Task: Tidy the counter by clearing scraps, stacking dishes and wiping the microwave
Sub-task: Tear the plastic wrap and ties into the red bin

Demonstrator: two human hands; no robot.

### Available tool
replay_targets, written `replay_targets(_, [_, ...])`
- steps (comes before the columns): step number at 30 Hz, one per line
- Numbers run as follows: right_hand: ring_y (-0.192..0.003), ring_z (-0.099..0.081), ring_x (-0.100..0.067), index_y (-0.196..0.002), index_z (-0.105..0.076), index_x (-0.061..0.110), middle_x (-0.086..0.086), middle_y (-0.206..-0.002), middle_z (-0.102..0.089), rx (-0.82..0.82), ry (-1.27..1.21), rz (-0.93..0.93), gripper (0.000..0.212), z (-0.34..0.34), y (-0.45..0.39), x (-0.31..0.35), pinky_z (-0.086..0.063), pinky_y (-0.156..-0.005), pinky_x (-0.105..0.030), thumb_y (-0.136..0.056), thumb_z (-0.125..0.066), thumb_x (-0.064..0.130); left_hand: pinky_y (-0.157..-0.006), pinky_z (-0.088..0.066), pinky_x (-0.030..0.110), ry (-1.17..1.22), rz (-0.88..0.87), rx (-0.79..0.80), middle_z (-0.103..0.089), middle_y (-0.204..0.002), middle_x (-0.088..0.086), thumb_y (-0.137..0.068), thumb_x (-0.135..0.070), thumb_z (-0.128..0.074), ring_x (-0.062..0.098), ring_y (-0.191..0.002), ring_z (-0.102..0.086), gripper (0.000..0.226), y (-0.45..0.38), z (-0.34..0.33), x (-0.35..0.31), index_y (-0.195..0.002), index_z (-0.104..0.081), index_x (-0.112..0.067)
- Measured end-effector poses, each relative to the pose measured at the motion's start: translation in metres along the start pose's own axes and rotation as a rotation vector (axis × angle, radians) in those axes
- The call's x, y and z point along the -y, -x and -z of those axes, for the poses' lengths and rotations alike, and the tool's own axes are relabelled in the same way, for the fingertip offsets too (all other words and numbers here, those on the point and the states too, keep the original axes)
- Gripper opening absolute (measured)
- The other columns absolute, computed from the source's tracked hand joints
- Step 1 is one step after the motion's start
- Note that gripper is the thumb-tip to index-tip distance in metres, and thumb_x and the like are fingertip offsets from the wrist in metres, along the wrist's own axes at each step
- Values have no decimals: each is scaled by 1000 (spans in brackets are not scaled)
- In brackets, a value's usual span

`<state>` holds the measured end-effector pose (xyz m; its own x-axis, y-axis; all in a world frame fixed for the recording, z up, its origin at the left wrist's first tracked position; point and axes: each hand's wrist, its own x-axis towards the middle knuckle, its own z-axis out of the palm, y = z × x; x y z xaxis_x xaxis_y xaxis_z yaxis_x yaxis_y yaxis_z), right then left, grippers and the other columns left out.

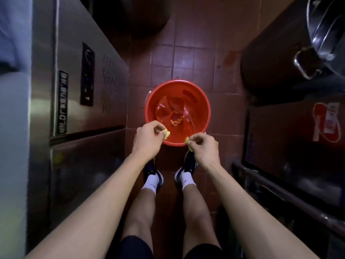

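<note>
The left hand [147,141] pinched a yellow scrap [166,134] over the red bucket [155,101]. The right hand [204,146] pinched another yellow bit [187,140] at its rim
</note>
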<state>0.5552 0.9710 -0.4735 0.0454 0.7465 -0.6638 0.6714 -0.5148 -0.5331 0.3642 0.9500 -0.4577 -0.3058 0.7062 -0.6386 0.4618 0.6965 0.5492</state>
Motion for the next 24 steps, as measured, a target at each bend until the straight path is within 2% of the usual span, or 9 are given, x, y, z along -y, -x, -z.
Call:
replay_targets(2, [-67,-65,1,-77,-71,26,9,-68,-70,-3,-58,-19,12,-13,-19,-13,-48,-62,-11,-84,-77,17,-83,-56,40,3,15,-12,-68,-81,-13,-87,-29,-74,13,-84,-65,6,-21,-18,9,-85,-69,-32])
replay_targets(6, [-71,-67,-6,-77,-72,25,6,-70,-71,9,-122,-60,14,-38,-62,-40,-54,-71,-23,-85,-76,15,-82,-55,41,-48,3,-13,-68,-87,-13,-89,-30,-72,16,-85,-65,4,-59,-56,30,-88,-68,-31])
replay_targets(10, [-63,-61,2,-79,-72,23,5,-71,-71,3,-118,-58,12,-62,-111,-67,-45,-62,-10,-84,-75,13,-80,-54,40,-106,0,-29,-68,-88,-15,-89,-30,-70,16,-83,-64,3,-99,-93,52,-89,-67,-32])
replay_targets(12, [-64,-62,-1,-78,-72,22,4,-70,-70,-2,-102,-42,13,-74,-135,-78,-43,-60,-9,-84,-74,12,-79,-55,40,-138,-10,-32,-67,-89,-16,-90,-31,-69,15,-83,-64,4,-120,-110,63,-89,-66,-32])
replay_targets(15, [-72,-65,-10,-77,-71,23,7,-70,-70,-18,-25,-7,12,-92,-168,-91,-46,-65,-13,-84,-72,13,-78,-54,39,-206,-54,-46,-67,-90,-15,-90,-32,-68,15,-85,-63,3,-148,-132,80,-91,-65,-33])
replay_targets(17, [-78,-66,-14,-78,-71,23,9,-72,-70,-14,22,9,12,-101,-186,-97,-52,-76,-26,-85,-70,14,-78,-53,38,-238,-80,-54,-68,-90,-14,-90,-33,-67,17,-85,-63,3,-163,-143,88,-92,-64,-33])
replay_targets(19, [-77,-67,-16,-79,-71,23,7,-74,-70,-4,62,32,11,-108,-200,-101,-55,-77,-35,-87,-68,15,-78,-53,37,-272,-113,-64,-68,-92,-14,-89,-33,-66,18,-86,-64,4,-174,-152,94,-93,-63,-33])
replay_targets(24, [-78,-68,-20,-82,-68,23,4,-77,-71,0,150,81,8,-119,-219,-105,-55,-77,-37,-86,-65,17,-75,-48,33,-379,-247,-98,-68,-96,-10,-90,-31,-63,18,-90,-63,6,-188,-166,102,-96,-62,-31])
